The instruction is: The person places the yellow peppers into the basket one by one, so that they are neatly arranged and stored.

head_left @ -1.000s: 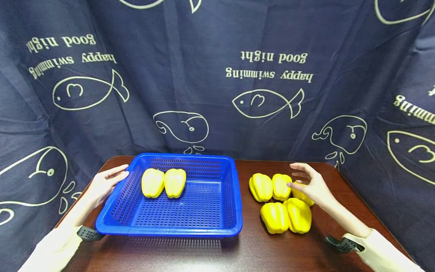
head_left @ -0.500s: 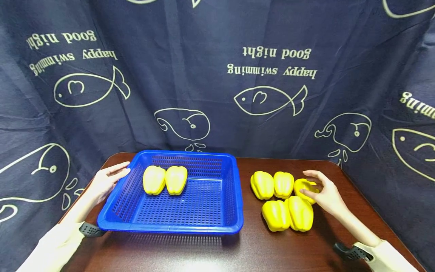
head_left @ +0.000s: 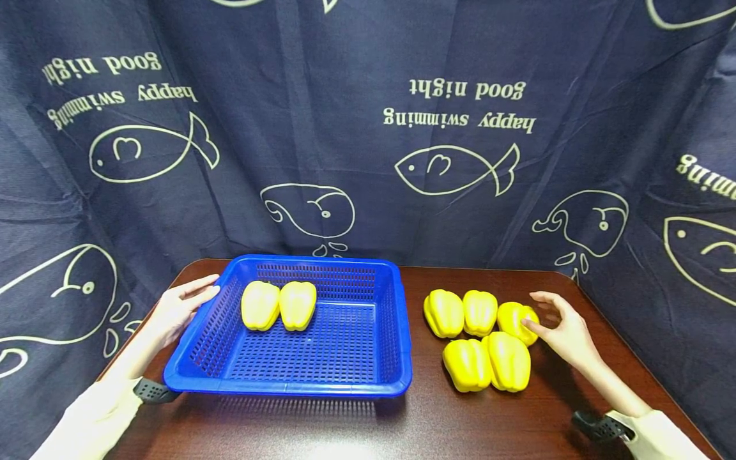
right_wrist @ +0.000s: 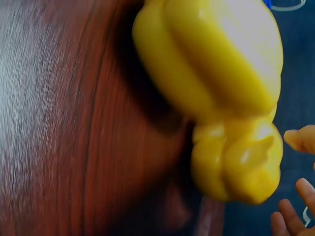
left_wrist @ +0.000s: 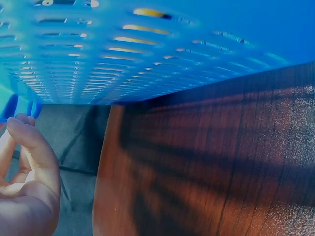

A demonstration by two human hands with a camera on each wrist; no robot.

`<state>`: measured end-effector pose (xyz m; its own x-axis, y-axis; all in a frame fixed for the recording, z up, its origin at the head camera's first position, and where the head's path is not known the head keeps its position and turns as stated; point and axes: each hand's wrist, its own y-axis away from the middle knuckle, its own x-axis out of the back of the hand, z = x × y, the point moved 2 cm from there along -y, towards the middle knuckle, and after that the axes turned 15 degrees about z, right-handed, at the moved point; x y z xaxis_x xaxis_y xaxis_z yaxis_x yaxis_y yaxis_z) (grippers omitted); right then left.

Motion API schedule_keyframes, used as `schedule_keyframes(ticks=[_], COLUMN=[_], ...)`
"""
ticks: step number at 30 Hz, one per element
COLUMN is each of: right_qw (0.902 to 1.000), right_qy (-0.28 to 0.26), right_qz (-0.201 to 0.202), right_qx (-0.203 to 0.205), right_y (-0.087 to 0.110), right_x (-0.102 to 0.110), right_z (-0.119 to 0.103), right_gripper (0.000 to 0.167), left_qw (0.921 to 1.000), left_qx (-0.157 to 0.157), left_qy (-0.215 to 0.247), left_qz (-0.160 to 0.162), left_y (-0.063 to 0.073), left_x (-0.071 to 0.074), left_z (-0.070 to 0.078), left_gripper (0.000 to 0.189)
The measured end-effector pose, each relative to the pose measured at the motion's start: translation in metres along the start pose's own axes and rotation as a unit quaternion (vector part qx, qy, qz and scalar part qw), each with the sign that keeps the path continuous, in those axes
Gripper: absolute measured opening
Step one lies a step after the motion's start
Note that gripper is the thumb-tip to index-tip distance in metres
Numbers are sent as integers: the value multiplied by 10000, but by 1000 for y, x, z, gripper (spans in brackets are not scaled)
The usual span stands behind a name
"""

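Basket: one blue rectangular plastic basket with slotted walls and a perforated floor, on the left part of a dark reddish-brown wood-grain table.

Peppers in the basket: two, glossy yellow and lobed. A left basket pepper and a right basket pepper lie side by side, touching, in the far left part of the floor.

Peppers on the table: five, likewise yellow and lobed, grouped to the right of the basket and apart from it. Far row of three: a left far pepper, a middle far pepper and a right far pepper. Near row of two: a left near pepper and a right near pepper, set close together.

Left hand: at the basket's left side, pinching its rim between thumb and fingers.

Right hand: fingers spread, thumb apart from them, holding nothing; just beside the right far pepper. In the head view the thumb overlaps that pepper; the right wrist view shows a gap.

Attire: cream sleeves, a dark perforated strap at each wrist.

Backdrop: navy cloth with pale outlined fish, whales and upside-down lettering.
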<state>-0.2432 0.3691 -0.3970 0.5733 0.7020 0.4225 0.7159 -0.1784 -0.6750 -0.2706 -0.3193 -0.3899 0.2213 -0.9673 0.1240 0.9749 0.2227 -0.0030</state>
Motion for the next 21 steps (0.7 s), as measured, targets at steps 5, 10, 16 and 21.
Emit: schedule_keyframes(ticks=[5, 10, 16, 21], right_qw=[9984, 9916, 9847, 9840], right_qy=[-168, -638, -717, -491], right_qz=[-63, -163, -481, -808], right_qx=[-542, -1111, -1513, -1508], right_y=[0, 1, 2, 3], right_x=[3, 2, 1, 1], right_z=[15, 25, 34, 36], right_gripper=[48, 44, 49, 53], left_qw=[10000, 9999, 9998, 9999], left_qx=[-2, -76, -84, -84], left_qy=[57, 102, 178, 140], left_qz=[12, 14, -3, 0], left_y=[1, 1, 2, 3], left_x=[0, 0, -1, -1], left_z=[0, 0, 0, 1], left_gripper=[59, 49, 45, 48])
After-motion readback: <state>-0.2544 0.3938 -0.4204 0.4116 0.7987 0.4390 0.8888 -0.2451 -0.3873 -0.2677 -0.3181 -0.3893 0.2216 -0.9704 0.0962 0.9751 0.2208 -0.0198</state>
